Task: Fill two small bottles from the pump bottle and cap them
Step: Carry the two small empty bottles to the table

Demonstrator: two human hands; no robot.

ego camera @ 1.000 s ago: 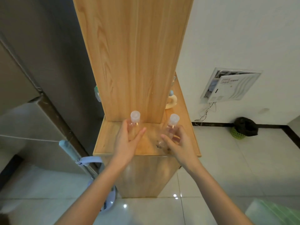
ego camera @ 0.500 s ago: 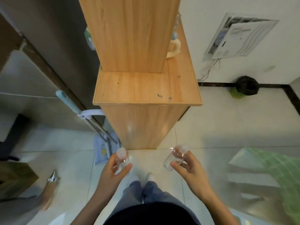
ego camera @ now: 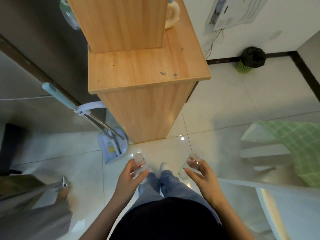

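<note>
My left hand grips a small clear capped bottle, held upright in front of my body. In my right hand I hold a second small clear bottle, tilted, between thumb and fingers. Both bottles hang over the tiled floor, above my jeans and white shoes. No pump bottle is in view.
A wooden cabinet with a taller upper part stands just ahead; a cream mug sits on its ledge. A mop and dustpan lean at its left. A green bin is by the wall, green checked cloth at right.
I lifted both bottles off the cabinet ledge and brought them down in front of me. My view tipped downward and backed away from the cabinet.
</note>
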